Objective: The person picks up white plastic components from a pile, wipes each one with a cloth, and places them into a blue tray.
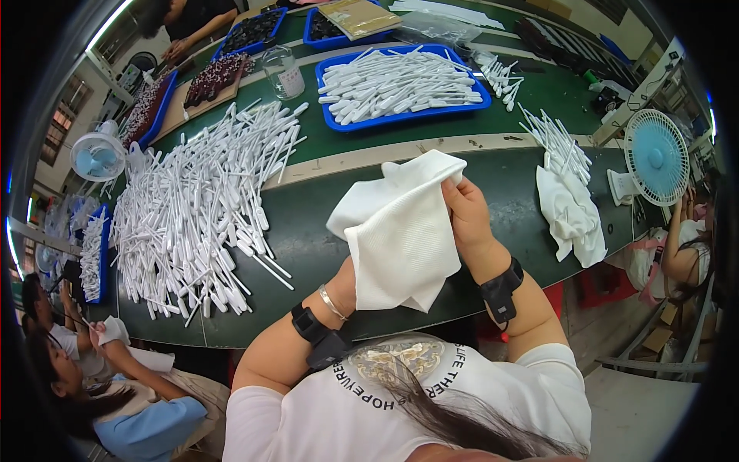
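A white textured cloth (408, 231) is spread between my hands above the dark green table. My right hand (468, 212) pinches its upper right corner, thumb in front. The cloth covers the fingers of my left hand (348, 283); only its wrist side shows at the lower left edge, so I cannot see what those fingers grip. To the left lies a wide heap of thin white sticks with thicker, paddle-like ends (185, 223). More of the same sticks fill a blue tray (329, 117) beyond the cloth.
At right, a second white cloth (570, 215) lies below a small stick pile (556, 142), beside a blue fan (656, 158). A clear jar (283, 73) stands left of the tray. Trays of dark parts (250, 32) sit farther back. Other people work at left, far left and right.
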`<state>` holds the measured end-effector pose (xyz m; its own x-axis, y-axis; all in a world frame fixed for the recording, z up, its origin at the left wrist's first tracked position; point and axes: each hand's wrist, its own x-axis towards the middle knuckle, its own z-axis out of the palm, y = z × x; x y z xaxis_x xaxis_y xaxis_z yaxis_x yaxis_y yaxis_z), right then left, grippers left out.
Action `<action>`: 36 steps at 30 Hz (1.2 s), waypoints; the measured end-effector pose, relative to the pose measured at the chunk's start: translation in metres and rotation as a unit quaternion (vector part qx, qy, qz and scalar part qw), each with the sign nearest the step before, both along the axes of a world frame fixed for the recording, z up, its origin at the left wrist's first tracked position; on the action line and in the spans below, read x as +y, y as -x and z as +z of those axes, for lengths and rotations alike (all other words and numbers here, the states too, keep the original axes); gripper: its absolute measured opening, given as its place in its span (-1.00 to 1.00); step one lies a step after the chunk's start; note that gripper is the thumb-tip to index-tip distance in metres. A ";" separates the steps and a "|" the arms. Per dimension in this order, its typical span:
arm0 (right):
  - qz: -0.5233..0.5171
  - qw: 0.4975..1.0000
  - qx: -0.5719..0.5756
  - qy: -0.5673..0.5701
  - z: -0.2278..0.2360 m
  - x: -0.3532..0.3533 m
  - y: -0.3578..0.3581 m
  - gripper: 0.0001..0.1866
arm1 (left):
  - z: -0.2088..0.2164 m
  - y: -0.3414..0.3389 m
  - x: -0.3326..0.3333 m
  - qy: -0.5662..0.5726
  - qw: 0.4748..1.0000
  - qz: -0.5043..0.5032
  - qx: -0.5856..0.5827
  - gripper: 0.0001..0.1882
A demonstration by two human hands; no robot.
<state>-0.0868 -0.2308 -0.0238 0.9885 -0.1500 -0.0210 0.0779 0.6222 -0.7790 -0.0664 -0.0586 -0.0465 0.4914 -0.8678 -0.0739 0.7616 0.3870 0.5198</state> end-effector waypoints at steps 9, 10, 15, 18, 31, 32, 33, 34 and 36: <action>-0.078 0.956 -0.004 0.282 -0.012 -0.012 -0.001 -0.67 | -0.014 0.006 0.017 -0.252 0.822 0.153 -0.487 -0.58; -0.032 0.985 -0.006 0.170 -0.013 -0.015 -0.003 -0.64 | -0.015 0.004 0.022 -0.305 0.773 0.163 -0.532 -0.64; 0.087 0.992 -0.023 -0.087 -0.021 -0.017 -0.005 -0.63 | -0.013 -0.001 0.018 -0.297 0.694 0.364 -0.545 -0.83; 0.124 0.988 -0.028 -0.089 -0.023 -0.019 -0.005 -0.64 | -0.006 -0.001 0.019 -0.269 0.822 0.307 -0.397 -0.84; 0.146 0.936 -0.034 0.319 -0.019 0.037 0.015 -0.73 | -0.004 0.010 0.008 -0.188 0.951 0.236 -0.064 -0.78; 0.146 0.936 -0.033 0.319 -0.018 0.043 0.018 -0.73 | -0.004 0.010 0.010 -0.188 0.951 0.235 -0.063 -0.78; 0.134 0.951 -0.021 0.278 -0.019 0.047 0.018 -0.74 | -0.006 0.009 0.011 -0.205 0.951 0.220 -0.078 -0.78; 0.121 0.964 -0.009 0.236 -0.019 0.050 0.019 -0.74 | -0.008 0.008 0.012 -0.221 0.949 0.205 -0.093 -0.79; 0.108 0.975 0.004 0.192 -0.018 0.050 0.017 -0.74 | -0.009 0.006 0.016 -0.238 0.947 0.189 -0.107 -0.79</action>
